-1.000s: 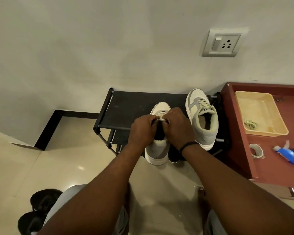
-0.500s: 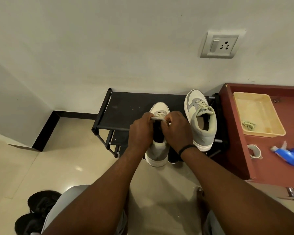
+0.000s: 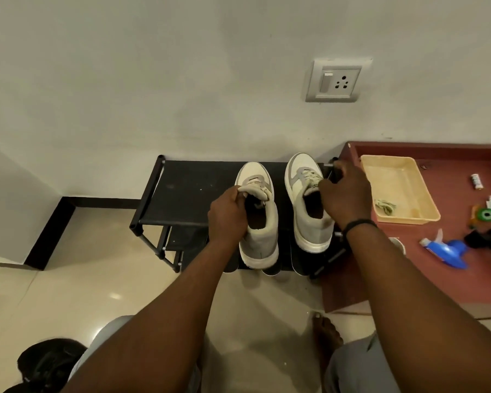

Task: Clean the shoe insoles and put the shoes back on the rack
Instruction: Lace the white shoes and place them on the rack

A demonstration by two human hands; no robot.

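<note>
Two grey and white sneakers stand side by side on the top shelf of a black shoe rack (image 3: 182, 191), toes toward the wall. My left hand (image 3: 228, 215) grips the tongue and left collar of the left sneaker (image 3: 262, 239). My right hand (image 3: 345, 194) rests on the right sneaker (image 3: 305, 199), its fingers curled at the collar near the laces. Both shoe openings look dark inside, and I cannot make out the insoles.
A red-brown low table (image 3: 442, 279) stands right of the rack with a yellow tray (image 3: 400, 191), a blue spray bottle (image 3: 448, 251), a green roll (image 3: 486, 214) and small items. Dark soles poke out below the rack. Black shoes (image 3: 46, 364) lie on the floor at lower left.
My right hand has let go of the left sneaker and moved right onto the right sneaker. My left hand stays on the left sneaker's tongue.
</note>
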